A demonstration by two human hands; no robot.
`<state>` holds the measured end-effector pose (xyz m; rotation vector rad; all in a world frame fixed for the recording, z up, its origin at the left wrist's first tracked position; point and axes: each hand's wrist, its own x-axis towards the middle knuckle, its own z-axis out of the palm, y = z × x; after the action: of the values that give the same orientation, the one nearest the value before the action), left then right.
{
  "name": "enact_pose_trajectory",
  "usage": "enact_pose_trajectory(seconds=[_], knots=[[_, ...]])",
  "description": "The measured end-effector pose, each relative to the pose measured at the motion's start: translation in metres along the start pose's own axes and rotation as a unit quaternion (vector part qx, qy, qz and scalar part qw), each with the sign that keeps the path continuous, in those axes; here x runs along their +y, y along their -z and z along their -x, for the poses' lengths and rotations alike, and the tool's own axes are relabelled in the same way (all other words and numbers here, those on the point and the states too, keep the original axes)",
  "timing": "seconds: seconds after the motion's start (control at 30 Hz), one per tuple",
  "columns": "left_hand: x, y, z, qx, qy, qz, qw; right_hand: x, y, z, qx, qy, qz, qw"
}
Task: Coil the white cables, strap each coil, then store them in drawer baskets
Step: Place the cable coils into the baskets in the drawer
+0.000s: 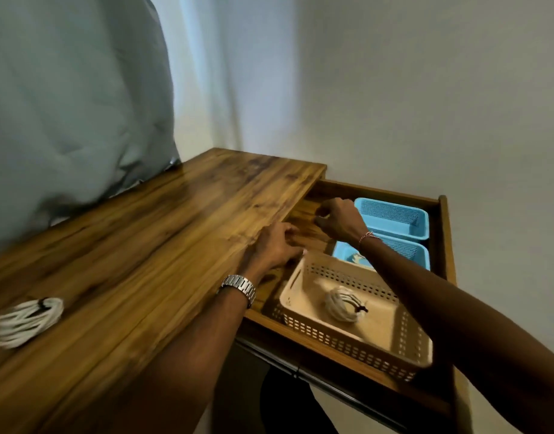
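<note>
**Both hands over the open drawer**

We see our left hand (pixel 277 245) and right hand (pixel 338 219) above the open drawer (pixel 443 233), fingers curled; whether they hold anything, we cannot tell. One strapped white coil (pixel 344 303) lies in the beige basket (pixel 357 336). Another coil (pixel 25 321) rests on the wooden surface (pixel 150 245). Two blue baskets (pixel 394 219) sit behind.

You had a wooden tabletop (pixel 138 245) ahead, pale grey-green curtain (pixel 66 98) hanging far left, white wall (pixel 425 104) far right.
</note>
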<state>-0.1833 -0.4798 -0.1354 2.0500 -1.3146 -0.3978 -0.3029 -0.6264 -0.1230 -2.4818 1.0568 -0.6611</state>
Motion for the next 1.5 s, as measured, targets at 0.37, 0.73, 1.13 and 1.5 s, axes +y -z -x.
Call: enact_pose_trajectory(seconds=[0.37, 0.73, 1.13, 1.5], knots=[[-0.099, 0.156, 0.097, 0.106, 0.103, -0.185, 0.972, -0.201, -0.067, 0.003, -0.091, 0.257, -0.032, 0.962], [-0.175, 0.255, 0.266, 0.152, 0.269, -0.207, 0.928, -0.355, -0.156, 0.059, -0.25, 0.342, -0.078, 0.903], [-0.222, 0.254, 0.303, 0.021, 0.431, -0.215, 0.876, -0.414, -0.201, 0.093, -0.285, 0.227, -0.055, 0.93], [-0.198, 0.244, 0.23, 0.035, 0.326, -0.225, 0.918, -0.341, -0.163, 0.037, -0.299, 0.119, -0.265, 0.909]])
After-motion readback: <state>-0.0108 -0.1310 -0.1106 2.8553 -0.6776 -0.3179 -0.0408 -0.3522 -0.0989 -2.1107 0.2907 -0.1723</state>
